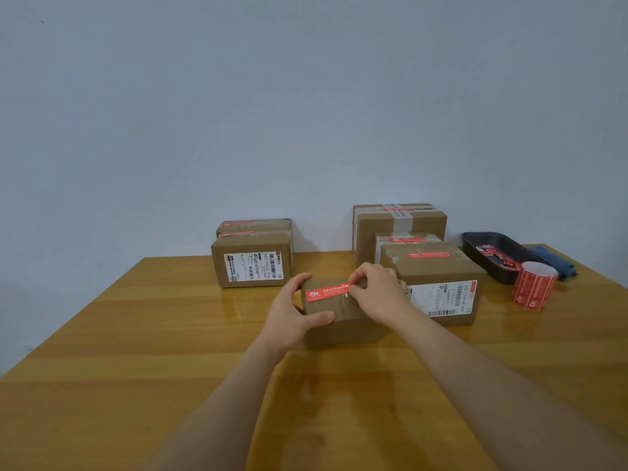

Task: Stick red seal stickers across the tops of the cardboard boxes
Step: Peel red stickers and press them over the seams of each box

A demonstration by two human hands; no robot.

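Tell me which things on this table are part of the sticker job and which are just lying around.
Part of the job:
small box, held by left hand
red sticker, pressed by right hand
sticker roll
other boxes, already sealed

Lying about:
black tray of red scraps
blue cloth

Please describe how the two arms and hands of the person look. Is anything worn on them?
Both forearms are bare up to the picture's lower edge: no sleeves show. The left hand and the right hand wear no gloves, and I see no watch, bracelet or ring. The fingernails look short and unpainted, though they are small in this view.
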